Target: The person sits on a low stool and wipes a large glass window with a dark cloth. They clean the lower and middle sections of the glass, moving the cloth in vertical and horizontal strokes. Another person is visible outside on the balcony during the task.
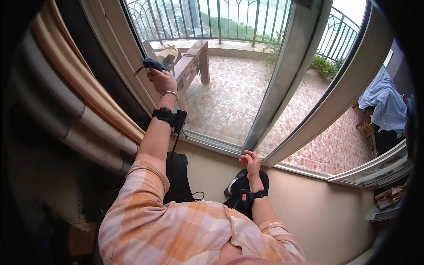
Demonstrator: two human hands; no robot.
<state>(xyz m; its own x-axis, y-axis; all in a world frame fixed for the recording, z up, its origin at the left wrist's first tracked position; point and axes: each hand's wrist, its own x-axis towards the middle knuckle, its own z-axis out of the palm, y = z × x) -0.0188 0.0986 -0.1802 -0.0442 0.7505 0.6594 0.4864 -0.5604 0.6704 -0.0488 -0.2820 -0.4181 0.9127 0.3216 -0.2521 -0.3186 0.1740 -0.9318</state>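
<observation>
My left hand (pixel 163 80) grips a dark blue cloth (pixel 153 64) with a loop hanging from it. It is raised at the left part of a glass door panel (pixel 228 96), close to the pane; whether the cloth touches the glass I cannot tell. My right hand (pixel 251 163) hangs low over my knee, near the bottom of the door frame (pixel 275 102). Its fingers are loosely bent, with nothing visible in them. Each wrist bears a black strap with a small device, and a bracelet (pixel 170 95) circles the left one.
Curtains (pixel 82 96) hang close on my left. A door track (pixel 298 170) crosses the beige tile floor (pixel 314 205). Beyond the glass are a wooden bench-like piece (pixel 192 61), a railing (pixel 220 20), plants (pixel 323 66) and a draped blue cloth (pixel 384 99). Brown items (pixel 391 197) lie at right.
</observation>
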